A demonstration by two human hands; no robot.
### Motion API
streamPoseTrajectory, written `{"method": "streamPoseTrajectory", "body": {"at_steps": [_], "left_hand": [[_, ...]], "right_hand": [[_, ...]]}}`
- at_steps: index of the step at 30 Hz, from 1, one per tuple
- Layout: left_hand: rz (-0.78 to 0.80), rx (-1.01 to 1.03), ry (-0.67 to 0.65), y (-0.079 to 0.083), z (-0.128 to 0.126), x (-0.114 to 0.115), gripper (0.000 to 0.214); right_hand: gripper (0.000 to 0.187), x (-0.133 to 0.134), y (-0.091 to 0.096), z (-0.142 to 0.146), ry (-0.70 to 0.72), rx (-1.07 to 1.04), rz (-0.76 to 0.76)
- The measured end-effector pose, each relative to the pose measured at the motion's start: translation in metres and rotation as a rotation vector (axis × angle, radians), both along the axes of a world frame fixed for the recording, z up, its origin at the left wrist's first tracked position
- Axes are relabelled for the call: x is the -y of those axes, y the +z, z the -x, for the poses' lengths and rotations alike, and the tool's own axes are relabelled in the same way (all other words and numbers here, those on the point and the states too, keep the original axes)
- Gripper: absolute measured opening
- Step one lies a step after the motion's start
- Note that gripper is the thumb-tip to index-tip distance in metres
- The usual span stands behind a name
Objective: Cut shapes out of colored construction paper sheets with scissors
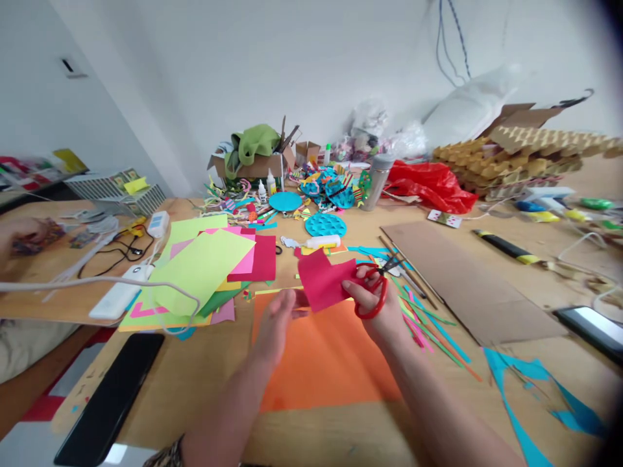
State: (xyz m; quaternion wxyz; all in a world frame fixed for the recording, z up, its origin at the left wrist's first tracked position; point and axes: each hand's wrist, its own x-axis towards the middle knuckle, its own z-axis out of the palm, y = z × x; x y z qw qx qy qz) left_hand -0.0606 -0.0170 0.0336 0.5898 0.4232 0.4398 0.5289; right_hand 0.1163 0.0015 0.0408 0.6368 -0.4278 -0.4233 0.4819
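My right hand (372,301) holds scissors (372,311) with red handles, their blades pointing away to the upper right. Between the thumb and fingers of that same hand is a piece of dark pink paper (321,279) with a notch in its top edge. My left hand (277,324) is at the paper's lower left, thumb and fingers apart; whether its fingertips touch the paper I cannot tell. Beneath both hands an orange sheet (311,370) lies flat on the table.
Coloured sheets (199,272) are stacked at left, near a black phone (111,395). Paper strips (428,318) and a cardboard sheet (467,285) lie at right. A glue bottle (324,242), blue discs (326,226) and a flask (377,181) stand or lie behind. Another person's hand (19,233) is far left.
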Motion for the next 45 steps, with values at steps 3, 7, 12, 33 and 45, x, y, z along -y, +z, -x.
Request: {"method": "streamPoseTrajectory", "body": {"at_steps": [3, 7, 12, 33, 45], "left_hand": [[0.101, 0.309, -0.151, 0.001, -0.001, -0.020, 0.050], [0.103, 0.250, -0.100, -0.009, -0.010, -0.030, 0.031], [0.076, 0.221, 0.024, -0.022, -0.016, -0.030, 0.025], [0.099, 0.054, -0.035, -0.020, -0.005, -0.027, 0.029], [0.092, 0.128, -0.070, -0.014, 0.000, -0.027, 0.042]], "right_hand": [[0.028, -0.002, 0.002, -0.006, 0.153, 0.183, 0.009], [0.032, -0.001, -0.005, -0.011, 0.142, 0.313, 0.016], [0.033, -0.004, -0.017, -0.013, 0.031, 0.199, 0.045], [0.034, -0.003, -0.023, 0.002, -0.006, 0.034, 0.039], [0.037, -0.004, -0.029, 0.004, -0.016, 0.045, 0.058]]}}
